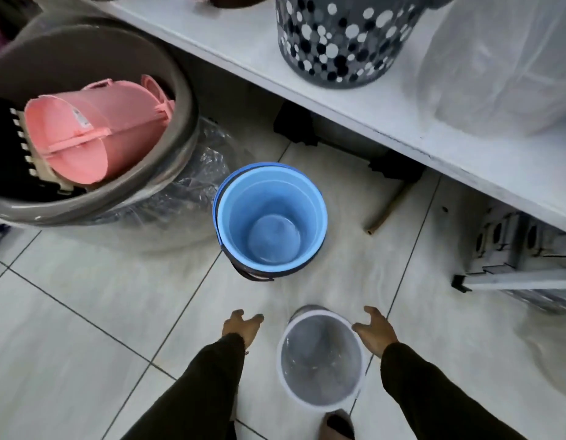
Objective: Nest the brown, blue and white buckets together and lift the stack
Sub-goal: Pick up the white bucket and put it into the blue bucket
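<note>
White bucket [321, 360] is standing between our spread fingers | left hand [242, 325] and right hand [375, 331] are hanging empty, bracketing it for lifting | blue bucket [270, 217] is sitting nested beyond our fingertips.

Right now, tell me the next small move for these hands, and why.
Probably close both hands on the white bucket. The left hand and right hand are open either side of its rim, neither gripping yet. The blue bucket already sits inside a darker one, apparently the brown bucket, so the white one looks like the last piece to nest.
</note>
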Motion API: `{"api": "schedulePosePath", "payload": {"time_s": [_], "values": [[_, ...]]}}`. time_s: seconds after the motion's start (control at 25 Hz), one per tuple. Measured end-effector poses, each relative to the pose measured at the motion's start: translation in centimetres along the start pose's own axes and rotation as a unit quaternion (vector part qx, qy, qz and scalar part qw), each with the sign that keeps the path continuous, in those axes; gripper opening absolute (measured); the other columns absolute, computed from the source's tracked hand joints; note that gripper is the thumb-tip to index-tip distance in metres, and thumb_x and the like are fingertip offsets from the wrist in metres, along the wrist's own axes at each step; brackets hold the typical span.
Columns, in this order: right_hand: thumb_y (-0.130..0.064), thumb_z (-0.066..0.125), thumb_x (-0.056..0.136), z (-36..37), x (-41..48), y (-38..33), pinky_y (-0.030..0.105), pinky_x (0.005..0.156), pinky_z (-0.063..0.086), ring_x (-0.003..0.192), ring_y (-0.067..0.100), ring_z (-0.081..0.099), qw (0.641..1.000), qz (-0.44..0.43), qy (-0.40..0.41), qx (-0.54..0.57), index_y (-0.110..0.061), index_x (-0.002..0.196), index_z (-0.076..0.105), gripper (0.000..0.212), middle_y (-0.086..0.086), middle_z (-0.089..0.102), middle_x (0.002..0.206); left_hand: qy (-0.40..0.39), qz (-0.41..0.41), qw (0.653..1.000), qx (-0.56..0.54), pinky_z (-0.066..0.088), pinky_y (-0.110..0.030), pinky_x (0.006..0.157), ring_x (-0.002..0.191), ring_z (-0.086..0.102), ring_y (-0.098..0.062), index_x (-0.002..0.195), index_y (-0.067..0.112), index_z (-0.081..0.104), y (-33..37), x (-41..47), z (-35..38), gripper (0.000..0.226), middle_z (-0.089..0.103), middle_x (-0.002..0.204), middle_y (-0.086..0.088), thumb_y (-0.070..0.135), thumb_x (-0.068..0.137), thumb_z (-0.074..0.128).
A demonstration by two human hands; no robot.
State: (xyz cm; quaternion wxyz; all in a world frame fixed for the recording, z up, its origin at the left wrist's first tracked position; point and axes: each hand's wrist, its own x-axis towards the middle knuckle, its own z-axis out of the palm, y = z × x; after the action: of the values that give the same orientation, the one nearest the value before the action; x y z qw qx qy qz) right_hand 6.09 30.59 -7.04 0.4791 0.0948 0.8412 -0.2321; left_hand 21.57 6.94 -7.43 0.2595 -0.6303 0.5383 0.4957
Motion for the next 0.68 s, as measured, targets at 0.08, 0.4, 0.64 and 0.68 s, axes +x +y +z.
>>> {"api": "schedulePosePath", "payload": {"time_s": [0.08, 0.4, 0.64, 0.68], "values": [[-0.011, 0.057, 0.092, 0.6, 0.4, 3.4, 0.033, 0.11, 0.037, 0.139, 0.032, 0.044, 1.0, 0.019, -0.005, -0.014, -0.009, 0.153, 0.031, 0.067, 0.016, 0.042, 0.154, -0.039, -0.012, 0.999, 0.024, 0.046, -0.03, 0.067, 0.133, 0.047, -0.032, 0.152, 0.012, 0.029, -2.6, 0.1, 3.3, 0.074, 0.037, 0.156, -0.01, 0.04, 0.09, 0.058], [-0.005, 0.054, 0.091, 6.1, 2.4, 13.8, 0.036, 0.086, 0.052, 0.097, 0.026, 0.058, 0.997, -0.052, 0.034, 0.056, -0.009, 0.128, 0.054, 0.037, 0.012, 0.064, 0.116, -0.042, 0.03, 0.992, -0.112, 0.055, -0.044, 0.09, 0.101, 0.063, -0.036, 0.122, 0.003, 0.057, -9.8, 3.1, 12.7, 0.045, 0.063, 0.107, -0.017, 0.025, 0.083, 0.062], [-0.018, 0.053, 0.091, 3.6, -1.4, 15.2, 0.016, 0.073, 0.044, 0.086, 0.006, 0.06, 0.959, -0.192, 0.177, 0.106, -0.025, 0.12, 0.055, 0.029, -0.007, 0.051, 0.109, 0.028, 0.228, 0.966, -0.12, 0.063, -0.046, 0.069, 0.073, 0.064, -0.026, 0.104, 0.021, 0.065, -10.3, -2.7, 13.4, 0.022, 0.068, 0.087, -0.007, 0.013, 0.087, 0.053], [-0.023, 0.052, 0.09, 2.5, -2.4, 14.7, 0.016, 0.072, 0.045, 0.085, 0.004, 0.059, 0.948, -0.223, 0.208, 0.093, -0.029, 0.117, 0.054, 0.028, -0.011, 0.048, 0.107, 0.027, 0.248, 0.958, -0.139, 0.063, -0.043, 0.06, 0.068, 0.065, -0.025, 0.101, 0.023, 0.067, -9.8, -4.2, 13.0, 0.021, 0.07, 0.089, -0.011, 0.015, 0.085, 0.055]]}}
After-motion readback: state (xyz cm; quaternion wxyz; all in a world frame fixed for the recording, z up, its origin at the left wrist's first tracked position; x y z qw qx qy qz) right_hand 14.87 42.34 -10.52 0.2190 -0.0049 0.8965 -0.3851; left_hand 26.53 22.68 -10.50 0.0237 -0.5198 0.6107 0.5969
